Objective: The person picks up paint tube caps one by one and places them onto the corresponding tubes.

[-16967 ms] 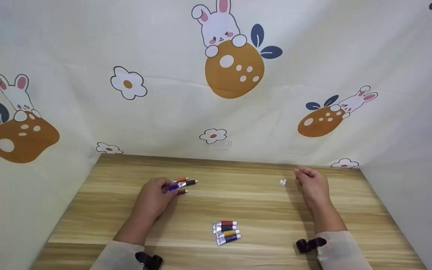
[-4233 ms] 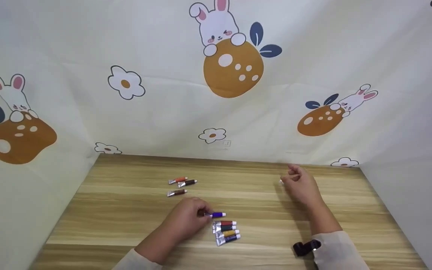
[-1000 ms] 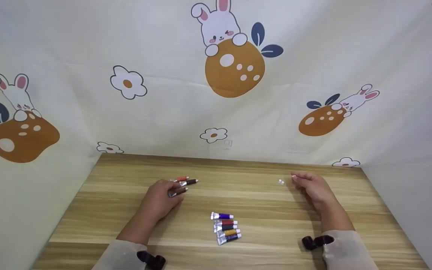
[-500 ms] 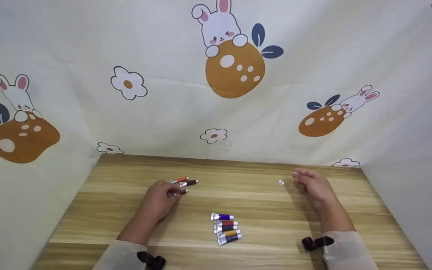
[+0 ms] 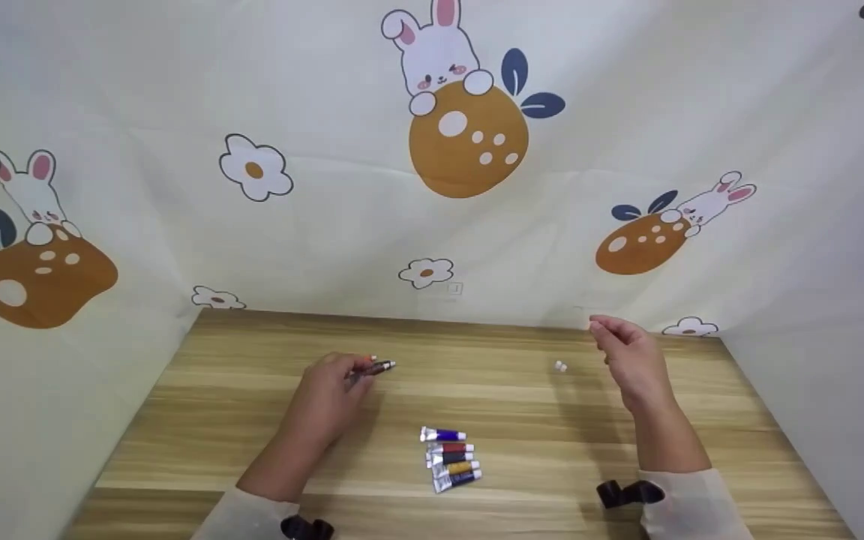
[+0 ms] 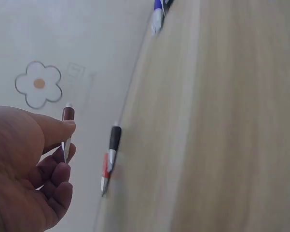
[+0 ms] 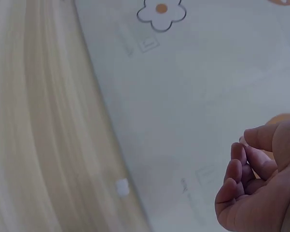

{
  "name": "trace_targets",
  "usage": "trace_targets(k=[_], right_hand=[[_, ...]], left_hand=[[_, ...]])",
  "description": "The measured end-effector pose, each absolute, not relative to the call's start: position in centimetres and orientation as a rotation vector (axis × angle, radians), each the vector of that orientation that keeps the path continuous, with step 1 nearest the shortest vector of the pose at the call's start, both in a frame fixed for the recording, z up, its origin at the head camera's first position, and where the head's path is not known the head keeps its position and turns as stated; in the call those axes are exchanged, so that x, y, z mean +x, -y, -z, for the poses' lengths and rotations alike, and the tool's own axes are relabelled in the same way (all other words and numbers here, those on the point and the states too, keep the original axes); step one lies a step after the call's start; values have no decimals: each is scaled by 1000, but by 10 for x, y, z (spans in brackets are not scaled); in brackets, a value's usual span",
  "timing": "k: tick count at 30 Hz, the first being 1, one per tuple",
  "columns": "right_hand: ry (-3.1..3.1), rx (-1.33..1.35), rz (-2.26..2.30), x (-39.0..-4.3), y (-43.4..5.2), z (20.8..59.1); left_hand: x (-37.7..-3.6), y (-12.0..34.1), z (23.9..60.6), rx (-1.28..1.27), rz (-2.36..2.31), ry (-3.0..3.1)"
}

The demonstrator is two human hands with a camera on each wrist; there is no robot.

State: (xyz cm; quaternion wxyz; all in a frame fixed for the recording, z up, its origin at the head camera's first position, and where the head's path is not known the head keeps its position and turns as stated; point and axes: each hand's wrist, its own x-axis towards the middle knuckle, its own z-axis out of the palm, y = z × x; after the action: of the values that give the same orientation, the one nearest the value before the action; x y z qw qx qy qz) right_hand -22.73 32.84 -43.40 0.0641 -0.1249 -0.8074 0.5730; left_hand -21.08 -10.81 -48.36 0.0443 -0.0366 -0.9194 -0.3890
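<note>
My left hand [image 5: 327,390] pinches a small brown paint tube [image 6: 68,114] between thumb and fingers, held above the table with its narrow white tip pointing up in the left wrist view. Below it on the table lie a black paint tube [image 6: 115,139] and an orange paint tube [image 6: 105,166], side by side. At the back right, my right hand [image 5: 634,367] is raised, thumb and index fingertip pinching a tiny white cap [image 7: 241,139], mostly hidden by the fingers. Loose white caps [image 5: 560,366] sit on the table to its left.
Nearer the front, a column of capped tubes lies on the wooden table [image 5: 522,420]: purple [image 5: 445,435], red [image 5: 456,448], a dark one [image 5: 456,457], yellow [image 5: 460,468] and dark blue [image 5: 462,478]. A printed cloth [image 5: 327,240] encloses the back and sides.
Earlier my left hand set the purple tube down behind the column. Since then it has gone back and lifted the brown tube off the table. My right hand has risen with the cap.
</note>
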Motion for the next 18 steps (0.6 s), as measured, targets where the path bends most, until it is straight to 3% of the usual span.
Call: trace_targets(k=[18], right_hand=[[2291, -203, -1762, -176, -277, 379]], left_hand=[[-166, 75, 433, -308, 1113, 2672]])
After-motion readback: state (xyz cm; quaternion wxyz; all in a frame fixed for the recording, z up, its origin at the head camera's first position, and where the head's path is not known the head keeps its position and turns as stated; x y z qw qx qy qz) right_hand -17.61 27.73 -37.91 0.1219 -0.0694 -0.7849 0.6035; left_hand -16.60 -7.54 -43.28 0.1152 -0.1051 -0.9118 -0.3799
